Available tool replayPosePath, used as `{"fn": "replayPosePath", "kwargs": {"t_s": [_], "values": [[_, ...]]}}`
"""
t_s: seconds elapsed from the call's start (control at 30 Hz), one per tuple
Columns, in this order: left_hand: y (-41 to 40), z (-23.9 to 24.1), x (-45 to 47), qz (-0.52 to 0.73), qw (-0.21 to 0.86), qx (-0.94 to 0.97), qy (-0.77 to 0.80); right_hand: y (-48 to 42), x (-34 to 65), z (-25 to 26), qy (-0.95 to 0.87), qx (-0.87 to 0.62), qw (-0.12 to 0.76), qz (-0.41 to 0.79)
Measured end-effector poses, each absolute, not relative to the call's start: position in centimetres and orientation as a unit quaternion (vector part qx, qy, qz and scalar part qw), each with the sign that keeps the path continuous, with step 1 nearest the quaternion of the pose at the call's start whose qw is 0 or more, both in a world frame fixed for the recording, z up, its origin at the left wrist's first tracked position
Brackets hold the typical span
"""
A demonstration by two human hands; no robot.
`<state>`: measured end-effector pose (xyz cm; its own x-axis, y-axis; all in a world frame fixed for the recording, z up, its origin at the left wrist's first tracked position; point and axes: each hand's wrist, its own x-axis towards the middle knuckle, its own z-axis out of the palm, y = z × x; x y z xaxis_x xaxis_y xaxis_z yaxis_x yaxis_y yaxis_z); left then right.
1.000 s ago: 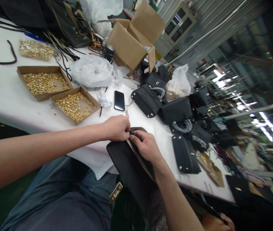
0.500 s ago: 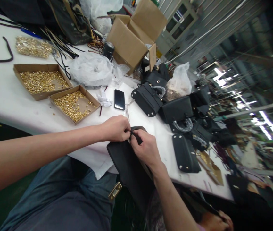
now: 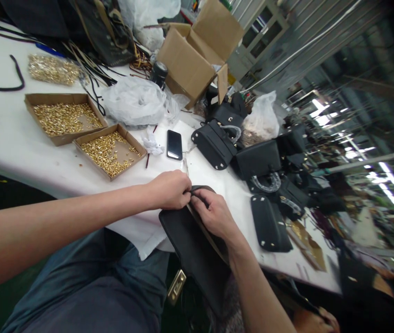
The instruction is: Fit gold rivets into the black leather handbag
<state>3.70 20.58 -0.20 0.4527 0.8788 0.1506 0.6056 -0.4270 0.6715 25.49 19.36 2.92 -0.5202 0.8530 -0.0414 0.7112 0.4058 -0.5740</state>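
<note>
A black handbag (image 3: pixel 197 252) lies tilted over the near table edge and my lap, its flap hanging down with a gold clasp plate (image 3: pixel 176 286) at the end. My left hand (image 3: pixel 171 189) is closed in a pinch at the bag's upper edge. Close beside it, my right hand (image 3: pixel 214 212) grips the same edge with thumb and fingers bent. Whatever small part lies between the fingertips is hidden. Two shallow cardboard trays of small gold metal fittings, a far tray (image 3: pixel 28 102) and a nearer tray (image 3: pixel 127 170), stand left of my hands.
Beyond my hands lie a phone (image 3: pixel 174 144), crumpled clear plastic (image 3: pixel 134 99) and an open cardboard box (image 3: pixel 186 64). Several black handbags (image 3: pixel 269 224) crowd the table's right side. A bag of gold fittings (image 3: pixel 53 69) lies far left. Another person's hand (image 3: pixel 317 319) shows at lower right.
Both hands and the black handbag have shifted slightly right and down in view. The clasp plate swings a little right and lower. Both hands keep their hold on the bag's edge.
</note>
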Motion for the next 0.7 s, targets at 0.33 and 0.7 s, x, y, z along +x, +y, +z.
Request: {"fn": "replayPosePath", "kwargs": {"t_s": [0.33,0.7], "values": [[20.4,0.1,4.1,0.243,0.252,0.816,0.461,17.2,25.5,1.4,-0.646,-0.59,0.208,0.437],[18.6,0.9,3.6,0.242,0.317,0.8,0.448,19.0,26.4,3.5,-0.808,-0.443,0.171,0.349]]}}
